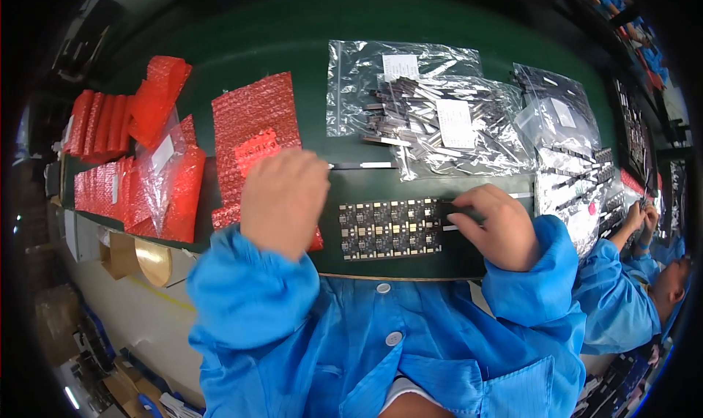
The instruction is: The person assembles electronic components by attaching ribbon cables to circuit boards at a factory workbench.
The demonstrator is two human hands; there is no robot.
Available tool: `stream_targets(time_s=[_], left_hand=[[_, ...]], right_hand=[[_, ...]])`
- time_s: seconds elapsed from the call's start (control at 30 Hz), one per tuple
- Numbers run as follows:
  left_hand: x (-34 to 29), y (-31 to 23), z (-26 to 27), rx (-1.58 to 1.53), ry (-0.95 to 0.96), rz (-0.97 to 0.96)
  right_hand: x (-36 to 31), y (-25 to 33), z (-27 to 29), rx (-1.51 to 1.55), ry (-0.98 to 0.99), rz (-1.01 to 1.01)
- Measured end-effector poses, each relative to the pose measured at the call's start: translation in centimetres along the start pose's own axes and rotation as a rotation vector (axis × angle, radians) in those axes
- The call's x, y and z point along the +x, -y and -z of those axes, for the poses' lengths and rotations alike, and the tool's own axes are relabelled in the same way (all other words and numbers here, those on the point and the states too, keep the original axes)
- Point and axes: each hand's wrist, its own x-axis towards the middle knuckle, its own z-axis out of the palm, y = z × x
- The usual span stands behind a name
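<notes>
My left hand (285,202) is over a red bubble-wrap bag (256,107), its fingers curled together and pointing down; whatever they hold is hidden. Beside its fingertips, a thin dark strip with a white section (377,165) lies across the green table. A panel of small black circuit boards (390,229) with pale pads lies flat between my hands. At the panel's right edge is my right hand (499,226), with thumb and index finger around a small dark piece (448,210). A short white-marked end (449,228) shows just under that thumb.
Clear plastic bags of dark and white strips (458,125) lie at the back. More bagged strips (575,173) are on the right. Red bubble-wrap bags (102,125) are stacked at left. A co-worker in blue (619,293) works at the right.
</notes>
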Motion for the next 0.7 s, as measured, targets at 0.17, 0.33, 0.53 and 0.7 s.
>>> stream_targets(time_s=[0.17, 0.33, 0.53, 0.7], left_hand=[[0.2, 3.5, -2.7, -0.038, 0.003, -0.025], [1.5, 3.5, -3.3, 0.085, -0.019, -0.157], [-1.4, 1.2, 5.5, -0.132, 0.105, -0.073], [-2.9, -2.1, 4.5, -0.846, 0.400, 0.051]], right_hand=[[-0.7, -0.4, 0.0, 0.043, -0.010, -0.051], [-1.5, -1.3, -0.7, 0.103, 0.005, -0.113], [-1.7, -0.3, 1.0, 0.339, 0.157, -0.296], [-1.4, 1.4, -2.8, 1.329, 0.303, -0.261]])
